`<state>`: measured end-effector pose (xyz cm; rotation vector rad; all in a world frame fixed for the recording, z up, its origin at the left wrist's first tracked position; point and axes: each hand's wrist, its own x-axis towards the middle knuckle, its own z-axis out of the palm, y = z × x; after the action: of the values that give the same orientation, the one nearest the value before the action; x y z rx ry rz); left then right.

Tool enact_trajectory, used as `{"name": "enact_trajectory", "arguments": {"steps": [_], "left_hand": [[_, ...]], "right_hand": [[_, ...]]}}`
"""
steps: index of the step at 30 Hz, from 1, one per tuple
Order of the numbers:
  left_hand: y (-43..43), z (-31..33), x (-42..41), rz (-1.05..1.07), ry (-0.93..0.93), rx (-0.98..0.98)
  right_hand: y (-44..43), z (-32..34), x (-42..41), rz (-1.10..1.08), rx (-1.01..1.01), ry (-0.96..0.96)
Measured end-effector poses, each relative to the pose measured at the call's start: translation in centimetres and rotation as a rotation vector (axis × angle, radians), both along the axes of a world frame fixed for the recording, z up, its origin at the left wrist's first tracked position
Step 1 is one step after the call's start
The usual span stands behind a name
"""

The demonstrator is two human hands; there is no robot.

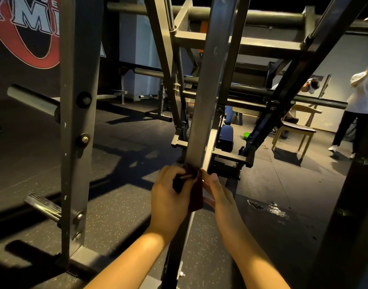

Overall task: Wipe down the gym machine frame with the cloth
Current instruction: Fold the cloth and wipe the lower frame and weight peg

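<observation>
Reaches forward and down with both forearms. Grips dark red cloth (196, 197) in left hand (170, 192), fingers curled, wrapped low on slanted frame bar (208, 101). Presses right hand (218, 195) to bar's right side, thumb and forefinger straight along cloth edge; cannot tell for remaining fingers, hidden.

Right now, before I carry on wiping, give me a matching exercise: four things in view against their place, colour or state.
1 cloth
2 chair
3 upright post
4 left hand

A far left, bolted
B fingers curled, gripping
C dark red, against the slanted bar
D right side, dark seat

Pairs: 1-C, 2-D, 3-A, 4-B.
</observation>
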<state>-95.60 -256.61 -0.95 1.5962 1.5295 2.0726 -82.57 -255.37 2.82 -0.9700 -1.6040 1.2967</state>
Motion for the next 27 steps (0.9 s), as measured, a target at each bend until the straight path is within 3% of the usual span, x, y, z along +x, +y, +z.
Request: {"name": "enact_trajectory", "arguments": {"steps": [4, 12, 15, 18, 25, 27], "left_hand": [[-1.5, -4.2, -0.1, -0.073, -0.225, -0.124], [0.2, 6.3, -0.6, 0.043, 0.031, 0.048], [-1.0, 1.3, -1.1, -0.128, -0.117, -0.055], [-1.7, -2.1, -1.5, -0.151, -0.129, -0.118], [0.6, 10.0, -1.9, -0.05, 0.046, 0.055], [0.5, 10.1, -1.9, -0.087, 0.046, 0.12]], "right_hand": [[0.1, 0.4, 0.4, 0.027, -0.025, -0.022], [0.3, 1.2, 0.3, 0.029, 0.001, 0.003], [0.4, 1.7, 0.5, 0.046, -0.002, 0.009], [0.2, 2.1, 0.6, 0.068, 0.0, -0.021], [1.4, 5.7, -0.6, -0.081, 0.12, 0.052], [1.6, 8.2, -1.0, -0.087, 0.19, 0.093]]}}
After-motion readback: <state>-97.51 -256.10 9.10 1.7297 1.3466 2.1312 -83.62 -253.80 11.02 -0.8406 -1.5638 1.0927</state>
